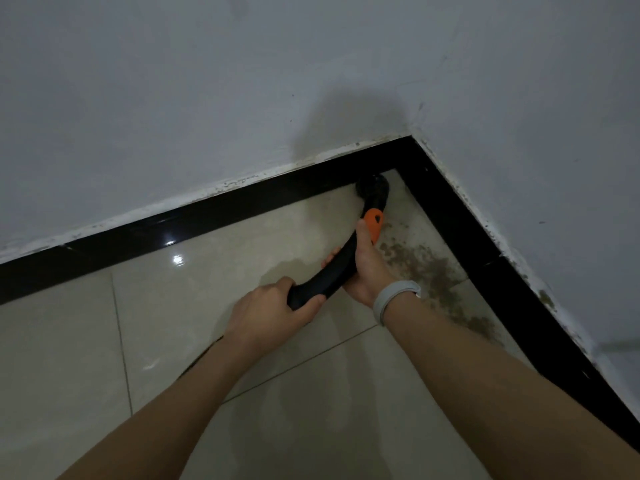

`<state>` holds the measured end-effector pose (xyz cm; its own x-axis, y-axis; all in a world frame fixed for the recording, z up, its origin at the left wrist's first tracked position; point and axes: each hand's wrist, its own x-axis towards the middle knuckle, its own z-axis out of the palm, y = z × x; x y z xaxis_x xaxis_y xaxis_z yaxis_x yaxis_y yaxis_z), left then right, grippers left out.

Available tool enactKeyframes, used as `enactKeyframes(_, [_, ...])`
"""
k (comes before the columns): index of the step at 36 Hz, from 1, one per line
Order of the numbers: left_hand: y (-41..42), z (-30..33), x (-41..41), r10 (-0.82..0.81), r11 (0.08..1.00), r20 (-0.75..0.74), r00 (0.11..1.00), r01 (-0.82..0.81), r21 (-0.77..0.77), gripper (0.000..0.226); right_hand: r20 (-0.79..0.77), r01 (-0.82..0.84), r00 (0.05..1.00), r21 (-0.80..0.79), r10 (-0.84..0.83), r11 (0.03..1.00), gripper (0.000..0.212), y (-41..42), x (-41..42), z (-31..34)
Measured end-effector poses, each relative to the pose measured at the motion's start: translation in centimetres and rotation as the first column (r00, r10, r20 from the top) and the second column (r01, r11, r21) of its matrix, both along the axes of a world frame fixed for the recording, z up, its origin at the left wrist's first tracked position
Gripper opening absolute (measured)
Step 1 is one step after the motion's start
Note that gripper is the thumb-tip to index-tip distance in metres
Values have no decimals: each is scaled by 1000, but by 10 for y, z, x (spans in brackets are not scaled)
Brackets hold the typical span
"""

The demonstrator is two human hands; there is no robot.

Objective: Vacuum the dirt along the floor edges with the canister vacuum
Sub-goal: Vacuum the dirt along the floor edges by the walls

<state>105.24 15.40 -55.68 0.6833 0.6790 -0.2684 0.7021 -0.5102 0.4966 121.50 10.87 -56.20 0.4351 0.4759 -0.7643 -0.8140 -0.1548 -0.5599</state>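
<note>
floor tiles: glossy pale beige, divided by thin darker grout lines, with white light glints near the skirting. dirt patch: mottled brown-green blotches spread over the beige tile beside the right-hand skirting. skirting: glossy black band along both walls, its top edge speckled with chipped white and brown marks. walls: flat grey-white, with a soft dark shadow above the corner. vacuum wand: black, curved, with an orange section towards the black brush head. wristband: plain light grey, on the right wrist.
</note>
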Motion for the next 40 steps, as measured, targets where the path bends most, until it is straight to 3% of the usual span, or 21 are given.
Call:
enactKeyframes(4, [-6,-2,-36,54,998,21,998,-55,42,55,-47,-28,998,22,29,999,44,1,-35,5])
enactKeyframes(11, [-12,0,-89,155,987,32,987,-156,40,52,-60,-137,989,10,137,991,38,7,-84,12])
enactKeyframes(17, [-11,3,-102,203,976,51,978,-198,-87,58,-33,-195,980,-40,194,980,42,12,-94,22])
enactKeyframes(25, [-5,11,-76,183,968,63,981,-169,-185,45,15,-142,989,-84,144,986,50,16,-71,25])
enactKeyframes(35, [-1,19,1,227,908,145,963,-155,-389,40,147,-91,982,-185,119,978,30,21,3,38])
enactKeyframes(40, [-5,18,31,285,808,141,948,-158,-567,40,336,-86,923,-294,187,952,34,32,20,42])
